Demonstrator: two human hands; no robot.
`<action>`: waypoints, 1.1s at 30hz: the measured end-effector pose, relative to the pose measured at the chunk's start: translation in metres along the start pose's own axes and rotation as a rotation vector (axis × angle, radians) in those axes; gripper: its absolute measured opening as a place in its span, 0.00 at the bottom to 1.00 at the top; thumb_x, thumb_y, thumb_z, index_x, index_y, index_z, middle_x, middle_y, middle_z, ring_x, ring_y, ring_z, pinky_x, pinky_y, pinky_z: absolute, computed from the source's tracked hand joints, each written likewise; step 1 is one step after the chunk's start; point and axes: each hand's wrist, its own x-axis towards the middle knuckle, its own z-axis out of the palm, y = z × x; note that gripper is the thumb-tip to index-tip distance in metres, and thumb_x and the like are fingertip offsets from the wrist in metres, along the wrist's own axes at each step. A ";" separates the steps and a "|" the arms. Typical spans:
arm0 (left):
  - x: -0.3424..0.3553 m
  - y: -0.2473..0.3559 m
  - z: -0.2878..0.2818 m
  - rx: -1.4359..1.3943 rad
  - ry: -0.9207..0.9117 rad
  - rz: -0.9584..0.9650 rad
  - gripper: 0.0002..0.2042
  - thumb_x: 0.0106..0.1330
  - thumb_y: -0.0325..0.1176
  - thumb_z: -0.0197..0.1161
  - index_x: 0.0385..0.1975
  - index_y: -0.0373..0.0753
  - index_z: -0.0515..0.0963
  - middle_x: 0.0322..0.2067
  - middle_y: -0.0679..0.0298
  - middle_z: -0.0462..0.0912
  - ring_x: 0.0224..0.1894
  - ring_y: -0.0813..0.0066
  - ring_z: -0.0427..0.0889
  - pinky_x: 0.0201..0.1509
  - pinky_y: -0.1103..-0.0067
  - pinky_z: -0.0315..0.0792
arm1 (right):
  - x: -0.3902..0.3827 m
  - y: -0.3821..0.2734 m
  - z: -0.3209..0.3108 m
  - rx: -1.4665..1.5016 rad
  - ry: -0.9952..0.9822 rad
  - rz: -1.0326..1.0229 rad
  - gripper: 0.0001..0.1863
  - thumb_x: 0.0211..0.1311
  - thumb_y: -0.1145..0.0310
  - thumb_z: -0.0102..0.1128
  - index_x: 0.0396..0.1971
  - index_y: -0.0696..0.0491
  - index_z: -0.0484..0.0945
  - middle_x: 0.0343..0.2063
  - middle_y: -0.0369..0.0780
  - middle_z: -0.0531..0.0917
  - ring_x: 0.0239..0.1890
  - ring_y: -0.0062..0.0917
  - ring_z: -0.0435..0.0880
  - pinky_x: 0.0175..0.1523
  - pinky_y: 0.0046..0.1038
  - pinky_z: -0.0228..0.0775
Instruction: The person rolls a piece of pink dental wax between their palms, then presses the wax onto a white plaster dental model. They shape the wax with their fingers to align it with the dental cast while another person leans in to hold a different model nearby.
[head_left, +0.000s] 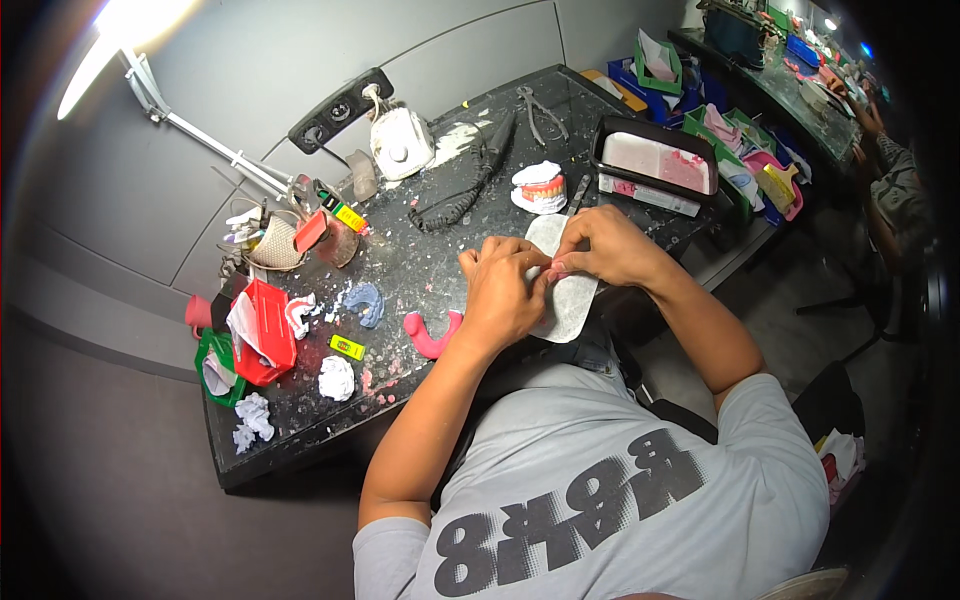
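Observation:
Over the bench's near edge, my left hand point(503, 287) and my right hand point(608, 245) meet with fingertips pinched together. A trace of pink shows between them, but the fingers hide what they hold, if anything. Beneath lies a long white rounded pad point(568, 308), sticking out past the bench edge toward my lap. Just beyond my hands stands a white plaster dental model point(540, 188) with a row of teeth in pink gum. A thin tool point(578, 195) lies beside it. Left of my left forearm rests a pink horseshoe-shaped piece point(428, 345).
Right of the model sits a black tray point(655, 160) with pink-stained white contents. Pliers point(541, 115) and a coiled cable point(450, 210) lie farther back. Leftward are a red bin point(264, 330), a blue-grey arch cast point(364, 304), a yellow box point(347, 347) and crumpled paper point(337, 379). Another person works far right.

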 end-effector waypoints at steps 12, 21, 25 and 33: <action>-0.001 -0.001 0.003 0.091 0.085 0.175 0.08 0.60 0.33 0.74 0.38 0.43 0.89 0.43 0.68 0.86 0.53 0.65 0.78 0.56 0.60 0.59 | -0.011 -0.008 -0.001 -0.210 0.001 -0.192 0.15 0.55 0.61 0.79 0.39 0.54 0.91 0.37 0.39 0.90 0.47 0.35 0.85 0.60 0.38 0.68; 0.001 0.001 -0.007 0.100 0.016 0.160 0.08 0.60 0.33 0.75 0.39 0.43 0.89 0.42 0.68 0.86 0.51 0.64 0.78 0.56 0.62 0.59 | -0.012 -0.004 0.001 -0.214 -0.041 -0.236 0.12 0.59 0.63 0.76 0.37 0.55 0.91 0.37 0.40 0.88 0.46 0.35 0.83 0.58 0.37 0.68; 0.005 -0.002 -0.006 0.101 -0.053 0.131 0.09 0.60 0.34 0.75 0.39 0.43 0.89 0.42 0.67 0.86 0.52 0.63 0.78 0.56 0.63 0.59 | -0.011 -0.006 0.000 -0.232 -0.057 -0.220 0.12 0.59 0.63 0.76 0.38 0.55 0.91 0.37 0.40 0.88 0.46 0.35 0.83 0.58 0.37 0.68; 0.004 -0.006 -0.004 0.030 -0.041 0.127 0.09 0.59 0.36 0.76 0.37 0.42 0.88 0.43 0.67 0.85 0.51 0.63 0.78 0.56 0.63 0.60 | -0.011 -0.009 -0.001 -0.212 -0.038 -0.181 0.14 0.59 0.63 0.76 0.41 0.56 0.90 0.39 0.42 0.87 0.48 0.38 0.83 0.61 0.39 0.68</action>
